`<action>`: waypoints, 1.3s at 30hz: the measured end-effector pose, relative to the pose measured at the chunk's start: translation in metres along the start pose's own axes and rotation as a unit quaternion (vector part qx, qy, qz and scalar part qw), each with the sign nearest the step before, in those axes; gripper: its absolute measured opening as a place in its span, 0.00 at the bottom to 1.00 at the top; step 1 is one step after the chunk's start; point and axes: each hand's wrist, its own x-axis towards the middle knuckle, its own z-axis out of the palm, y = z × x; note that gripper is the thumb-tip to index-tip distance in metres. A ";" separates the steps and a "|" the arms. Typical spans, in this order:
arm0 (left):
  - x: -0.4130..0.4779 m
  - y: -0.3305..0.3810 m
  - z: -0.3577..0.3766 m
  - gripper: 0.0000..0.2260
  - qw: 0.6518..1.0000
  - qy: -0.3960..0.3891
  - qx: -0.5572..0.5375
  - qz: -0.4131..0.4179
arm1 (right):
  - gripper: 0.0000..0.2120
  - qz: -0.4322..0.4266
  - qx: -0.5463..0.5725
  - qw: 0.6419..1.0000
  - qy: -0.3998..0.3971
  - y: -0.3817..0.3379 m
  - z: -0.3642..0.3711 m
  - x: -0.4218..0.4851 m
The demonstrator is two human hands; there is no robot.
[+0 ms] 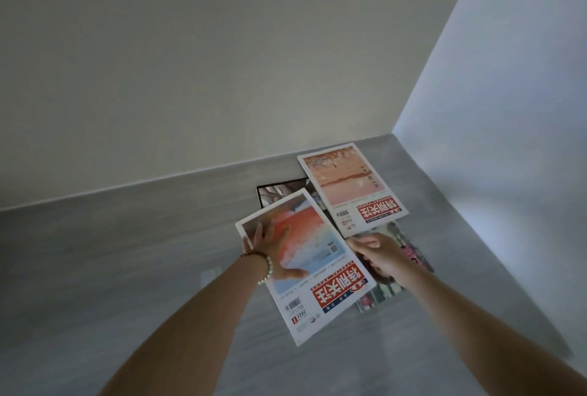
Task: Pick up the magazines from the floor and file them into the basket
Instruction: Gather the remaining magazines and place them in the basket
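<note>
Several magazines lie on the grey floor in a room corner. My left hand (270,246) grips the nearest one, a white-bordered magazine (320,281) with an orange and blue cover and a red title block, with fingers spread over its far left part and the thumb on the cover. My right hand (381,256) pinches the edge of a dark photo magazine (413,256) lying partly under it. A second white-bordered magazine (346,186) with a pink cover lies farther back. A black-edged magazine (279,192) peeks out beneath the others. No basket is in view.
A pale wall (190,62) runs along the back and a bluish-lit wall (508,110) stands on the right, meeting just behind the magazines. Grey wood-look floor (127,268) stretches to the left and toward me.
</note>
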 end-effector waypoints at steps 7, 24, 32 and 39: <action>0.013 -0.004 0.016 0.55 0.998 0.019 0.045 -0.033 | 0.12 -0.037 0.008 0.999 -0.031 0.000 0.015 0.002; -0.055 -0.055 -0.114 0.14 0.969 0.206 -0.042 0.129 | 0.12 -0.196 -0.018 0.980 -0.038 -0.146 0.010 -0.003; -0.161 -0.182 -0.150 0.08 0.850 0.400 -0.339 0.041 | 0.44 -0.129 0.237 0.959 -0.091 -0.222 0.095 -0.010; -0.268 -0.304 -0.168 0.08 0.736 0.518 -0.434 -0.037 | 0.18 -0.157 0.257 0.898 -0.319 -0.343 0.260 -0.055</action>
